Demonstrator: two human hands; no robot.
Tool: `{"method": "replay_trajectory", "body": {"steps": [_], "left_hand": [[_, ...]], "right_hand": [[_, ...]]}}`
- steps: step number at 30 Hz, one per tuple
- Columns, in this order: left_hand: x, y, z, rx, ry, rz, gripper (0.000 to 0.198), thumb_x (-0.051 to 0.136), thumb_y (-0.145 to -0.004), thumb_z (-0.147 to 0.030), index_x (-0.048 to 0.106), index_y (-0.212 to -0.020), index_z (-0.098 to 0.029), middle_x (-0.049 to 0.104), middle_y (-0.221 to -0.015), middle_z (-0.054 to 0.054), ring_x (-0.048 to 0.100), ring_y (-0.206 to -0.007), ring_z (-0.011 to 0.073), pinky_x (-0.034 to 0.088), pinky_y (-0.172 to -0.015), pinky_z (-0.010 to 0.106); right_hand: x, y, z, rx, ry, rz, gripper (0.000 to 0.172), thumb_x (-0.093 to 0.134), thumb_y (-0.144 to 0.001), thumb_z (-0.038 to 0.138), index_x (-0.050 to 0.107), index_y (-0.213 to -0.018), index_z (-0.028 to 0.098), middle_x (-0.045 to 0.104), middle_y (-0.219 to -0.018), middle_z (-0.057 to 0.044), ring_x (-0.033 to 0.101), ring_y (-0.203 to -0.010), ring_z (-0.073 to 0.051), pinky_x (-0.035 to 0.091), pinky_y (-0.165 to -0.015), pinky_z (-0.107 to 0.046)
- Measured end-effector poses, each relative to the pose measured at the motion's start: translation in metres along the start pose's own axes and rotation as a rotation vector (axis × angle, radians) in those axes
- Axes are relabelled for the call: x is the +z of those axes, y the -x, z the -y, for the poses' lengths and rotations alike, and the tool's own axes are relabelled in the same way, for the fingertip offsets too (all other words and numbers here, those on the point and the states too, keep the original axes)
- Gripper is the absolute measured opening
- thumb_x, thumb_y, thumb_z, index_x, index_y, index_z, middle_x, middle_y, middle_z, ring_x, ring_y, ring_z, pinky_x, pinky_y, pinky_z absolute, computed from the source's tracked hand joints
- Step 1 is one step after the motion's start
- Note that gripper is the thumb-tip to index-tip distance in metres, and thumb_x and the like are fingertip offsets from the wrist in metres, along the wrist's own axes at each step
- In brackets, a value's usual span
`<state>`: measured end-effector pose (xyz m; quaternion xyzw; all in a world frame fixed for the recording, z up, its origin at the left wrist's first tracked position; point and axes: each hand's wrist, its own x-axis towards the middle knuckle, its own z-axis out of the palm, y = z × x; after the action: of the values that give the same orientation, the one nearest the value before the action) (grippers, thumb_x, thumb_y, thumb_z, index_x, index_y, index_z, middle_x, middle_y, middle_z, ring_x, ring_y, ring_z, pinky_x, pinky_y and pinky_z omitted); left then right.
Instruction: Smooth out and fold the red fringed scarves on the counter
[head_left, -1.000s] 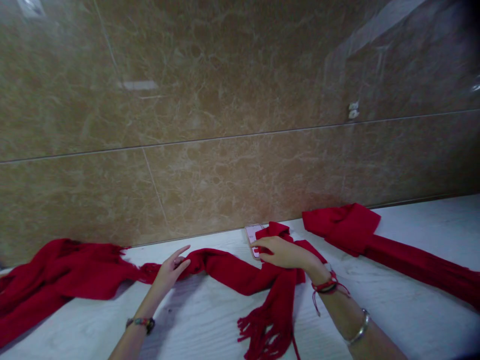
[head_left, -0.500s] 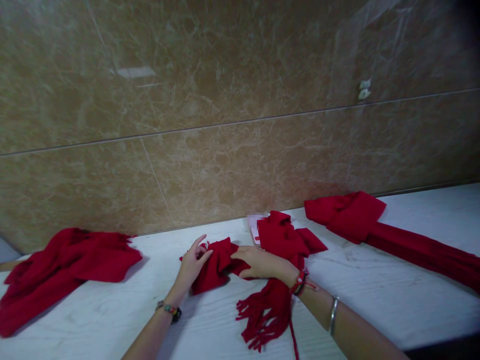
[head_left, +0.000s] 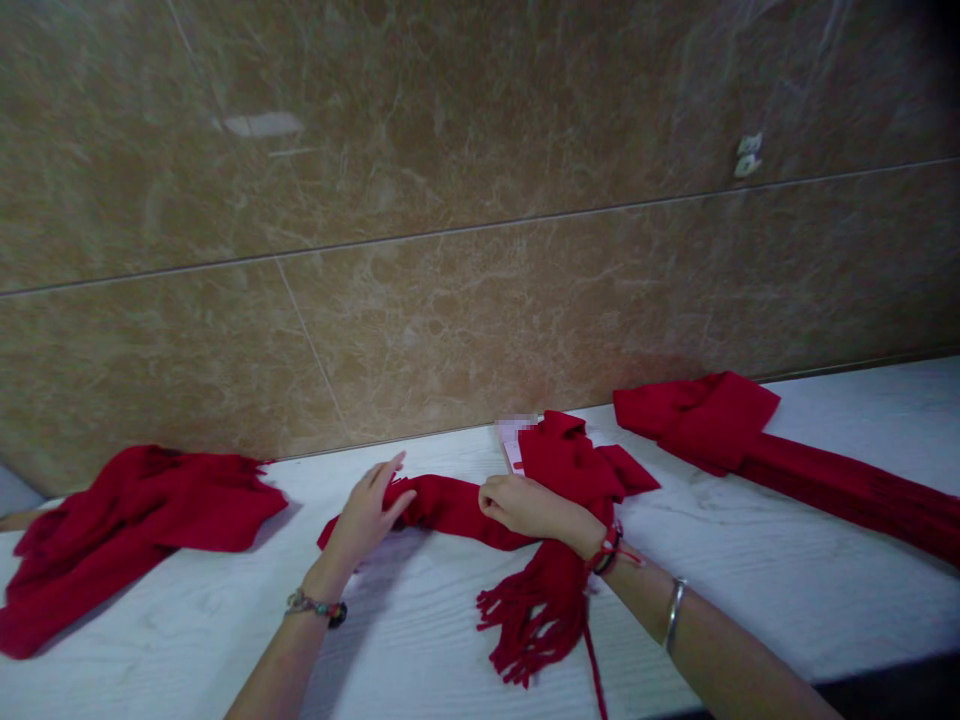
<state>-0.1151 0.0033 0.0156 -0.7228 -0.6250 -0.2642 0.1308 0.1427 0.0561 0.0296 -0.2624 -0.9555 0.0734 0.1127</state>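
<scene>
A red fringed scarf lies across the middle of the white surface, one strip of it running left from a bunched part. Over the left end of that strip is my left hand, its fingers stretched and the thumb apart, touching the cloth. My right hand has its fingers curled closed on the strip near the bunched part. Below my right wrist, the tassels spread toward me. A pale pink flat item, partly covered by the scarf, lies behind my right hand.
Another red scarf lies crumpled at the left. To the right, a folded red scarf trails a long end off toward the edge. A brown marble-tiled wall rises behind the white surface.
My left hand has moved left, and the bunched end of the scarf is now drawn out into a longer strip. My right hand's fingers have curled in and shifted slightly right.
</scene>
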Motion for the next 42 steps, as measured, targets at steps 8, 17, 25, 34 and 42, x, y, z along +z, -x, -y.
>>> {"method": "replay_trajectory", "body": {"steps": [8, 17, 25, 34, 42], "left_hand": [[0.011, 0.004, 0.002, 0.039, 0.191, 0.344, 0.041, 0.045, -0.079, -0.026, 0.049, -0.120, -0.024, 0.066, -0.100, 0.003, 0.060, -0.089, 0.0193, 0.045, -0.081, 0.032], [-0.012, 0.002, 0.010, -0.083, 0.181, 0.326, 0.043, 0.044, -0.080, -0.040, 0.053, -0.117, -0.021, 0.058, -0.059, -0.003, 0.052, -0.054, 0.0136, 0.039, -0.056, 0.023], [-0.009, 0.004, -0.011, 0.047, 0.339, 0.448, 0.043, 0.058, -0.073, -0.033, 0.054, -0.115, -0.024, 0.064, -0.093, 0.001, 0.057, -0.083, 0.0156, 0.042, -0.080, 0.027], [-0.010, 0.001, -0.017, -0.002, 0.397, 0.335, 0.035, 0.046, -0.080, -0.025, 0.055, -0.112, -0.018, 0.066, -0.085, 0.003, 0.059, -0.077, 0.0137, 0.046, -0.074, 0.026], [-0.011, 0.000, -0.019, 0.021, 0.473, 0.237, 0.035, 0.050, -0.077, -0.026, 0.054, -0.111, -0.018, 0.064, -0.079, 0.000, 0.058, -0.072, 0.0126, 0.045, -0.072, 0.026]], "right_hand": [[0.010, -0.001, -0.001, 0.014, 0.060, 0.084, 0.020, 0.046, -0.078, 0.014, 0.064, -0.084, 0.016, 0.066, -0.087, -0.009, 0.061, -0.082, -0.021, 0.043, -0.070, -0.028], [-0.015, 0.003, -0.031, 0.208, -0.212, -0.063, 0.017, 0.050, -0.079, 0.016, 0.066, -0.083, 0.013, 0.068, -0.078, -0.006, 0.060, -0.070, -0.013, 0.043, -0.063, -0.019], [-0.001, 0.001, -0.025, 0.233, -0.186, -0.025, 0.020, 0.048, -0.077, 0.011, 0.066, -0.082, 0.016, 0.068, -0.080, -0.005, 0.060, -0.073, -0.014, 0.042, -0.065, -0.019], [0.002, 0.000, -0.003, 0.166, -0.162, -0.118, 0.020, 0.049, -0.082, 0.025, 0.060, -0.095, 0.015, 0.062, -0.094, -0.009, 0.057, -0.088, -0.016, 0.041, -0.077, -0.024], [0.010, -0.009, 0.020, 0.244, -0.005, -0.079, 0.020, 0.046, -0.084, 0.024, 0.064, -0.090, 0.016, 0.065, -0.089, -0.010, 0.059, -0.086, -0.019, 0.042, -0.075, -0.028]]}}
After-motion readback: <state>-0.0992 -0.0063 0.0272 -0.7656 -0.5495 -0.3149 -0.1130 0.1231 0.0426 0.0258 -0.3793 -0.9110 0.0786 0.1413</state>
